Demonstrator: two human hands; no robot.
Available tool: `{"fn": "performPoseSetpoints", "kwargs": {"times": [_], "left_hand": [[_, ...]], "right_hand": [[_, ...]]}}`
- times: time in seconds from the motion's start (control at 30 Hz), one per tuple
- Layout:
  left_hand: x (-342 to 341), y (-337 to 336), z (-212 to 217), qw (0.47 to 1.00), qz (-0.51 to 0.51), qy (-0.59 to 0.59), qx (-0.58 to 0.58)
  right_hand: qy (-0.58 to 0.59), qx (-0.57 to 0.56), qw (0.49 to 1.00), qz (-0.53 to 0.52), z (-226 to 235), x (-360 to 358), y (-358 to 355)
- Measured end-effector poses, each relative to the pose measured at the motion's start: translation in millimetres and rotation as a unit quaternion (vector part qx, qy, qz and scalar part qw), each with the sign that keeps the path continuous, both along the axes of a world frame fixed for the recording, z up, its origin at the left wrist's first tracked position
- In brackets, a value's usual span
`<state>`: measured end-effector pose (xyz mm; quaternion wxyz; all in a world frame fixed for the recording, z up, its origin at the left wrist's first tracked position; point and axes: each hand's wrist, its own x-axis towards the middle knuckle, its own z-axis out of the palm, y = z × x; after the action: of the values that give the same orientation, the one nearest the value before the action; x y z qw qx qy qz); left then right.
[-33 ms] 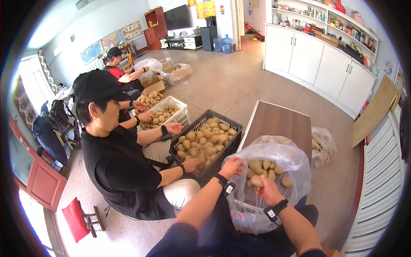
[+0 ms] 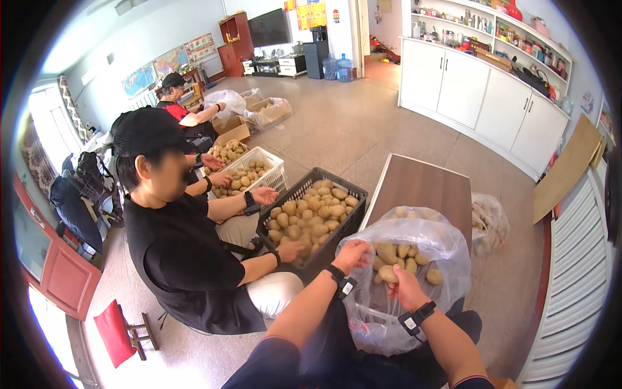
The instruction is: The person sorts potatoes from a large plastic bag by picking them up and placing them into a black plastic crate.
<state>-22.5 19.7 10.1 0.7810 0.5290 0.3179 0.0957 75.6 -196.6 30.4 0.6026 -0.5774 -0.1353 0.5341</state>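
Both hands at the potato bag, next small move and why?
Probably let go of the potato so it drops among the others. The right hand pinches it just inside the clear plastic bag, over the pile, while the left hand grips the bag's rim and keeps the mouth open. The black crate beside it is full of potatoes.

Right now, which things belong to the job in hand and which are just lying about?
In use: left hand gripping the clear bag rim; right hand holding a potato; black crate of potatoes.

Lying about: brown table, red stool, water jugs, white cabinets.
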Motion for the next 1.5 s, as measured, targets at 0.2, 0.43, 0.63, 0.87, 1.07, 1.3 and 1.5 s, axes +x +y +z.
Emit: {"fn": "performPoseSetpoints", "kwargs": {"times": [0.2,0.43,0.63,0.87,1.07,1.3,1.5], "left_hand": [[-1.4,-10.7,9.7,0.996,-0.085,0.019,0.002],[-2.7,-17.5,24.9,0.984,-0.173,-0.026,-0.028],[-5.8,-17.5,25.4,0.978,-0.201,-0.033,-0.039],[-2.1,-11.8,17.5,0.986,-0.156,-0.033,-0.041],[-3.5,2.1,3.4,0.993,-0.031,-0.053,-0.102],[-17.2,37.5,-23.0,0.96,0.193,-0.202,0.013],[-18.0,58.4,-27.8,0.913,0.325,-0.144,-0.202]], "right_hand": [[-0.047,0.003,0.999,0.019,17.6,-7.8,22.2],[-0.095,0.031,0.994,0.039,9.9,-10.6,33.1],[-0.095,0.048,0.993,0.05,0.0,-10.6,33.8],[-0.101,0.031,0.994,0.014,-7.1,-10.4,22.9],[-0.226,-0.056,0.972,0.039,-48.4,-5.2,-4.6],[-0.615,-0.118,0.768,0.135,-109.7,12.0,-45.3],[-0.638,-0.136,0.739,0.169,-117.0,12.3,-65.9]]}}
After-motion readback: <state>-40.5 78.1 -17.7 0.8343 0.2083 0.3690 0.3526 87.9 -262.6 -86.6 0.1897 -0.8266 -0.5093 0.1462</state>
